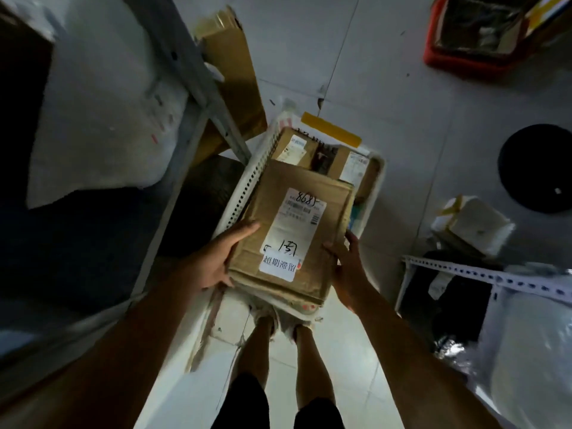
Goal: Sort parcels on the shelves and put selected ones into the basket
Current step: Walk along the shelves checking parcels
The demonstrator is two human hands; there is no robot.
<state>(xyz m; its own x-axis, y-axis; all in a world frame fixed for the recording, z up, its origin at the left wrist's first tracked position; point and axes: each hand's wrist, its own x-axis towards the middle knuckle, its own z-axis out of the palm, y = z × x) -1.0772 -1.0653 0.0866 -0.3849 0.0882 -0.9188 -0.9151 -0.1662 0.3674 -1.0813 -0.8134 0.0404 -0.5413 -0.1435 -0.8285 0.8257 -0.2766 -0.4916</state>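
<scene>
A flat brown cardboard parcel with a white shipping label and a white sticker is held over the white basket on the floor. My left hand grips its near left edge, thumb on top. My right hand grips its near right edge. Inside the basket, beyond the held parcel, lie two smaller labelled cardboard boxes. The near part of the basket is hidden under the parcel.
A metal shelf upright and a shelf with big white and dark bags stand on the left. A cardboard box leans behind it. At right: a red crate, a black round object, a white parcel, another shelf rail.
</scene>
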